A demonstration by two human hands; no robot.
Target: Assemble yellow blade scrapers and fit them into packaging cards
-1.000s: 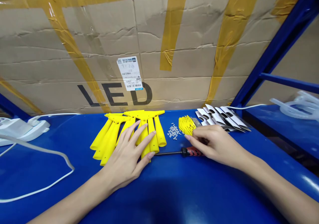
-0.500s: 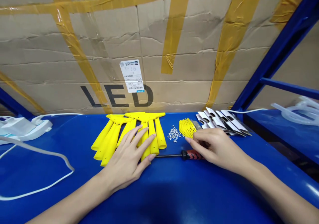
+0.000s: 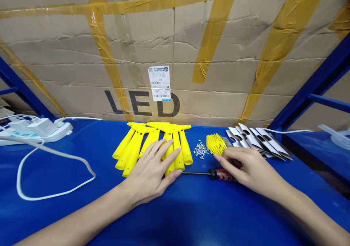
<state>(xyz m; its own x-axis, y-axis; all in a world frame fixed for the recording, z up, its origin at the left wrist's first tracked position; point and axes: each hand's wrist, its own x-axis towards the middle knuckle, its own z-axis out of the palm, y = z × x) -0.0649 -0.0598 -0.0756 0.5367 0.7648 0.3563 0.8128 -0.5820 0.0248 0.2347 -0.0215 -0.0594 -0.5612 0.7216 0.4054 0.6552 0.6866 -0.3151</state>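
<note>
My left hand lies open, fingers spread, over the yellow T-shaped plastic handles. They are fanned out side by side, and my palm and fingers hide parts of several. My right hand is loosely curled beside a stack of small yellow toothed plastic parts, thumb tip at its near edge. Whether its hidden fingers hold anything cannot be seen. A screwdriver with a red and black handle lies on the table between my hands. Its handle end is partly covered by my right hand. Small silver screws sit in a loose pile.
Folded white-and-black card sleeves lie at the right. On the left are a power strip with plugs and a looped white cable. A taped cardboard box stands behind the blue tabletop, with blue frame posts on both sides.
The whole view has shifted, so everything appears further right, with more of the power strip showing. My hands keep nearly the same pose over the same things.
</note>
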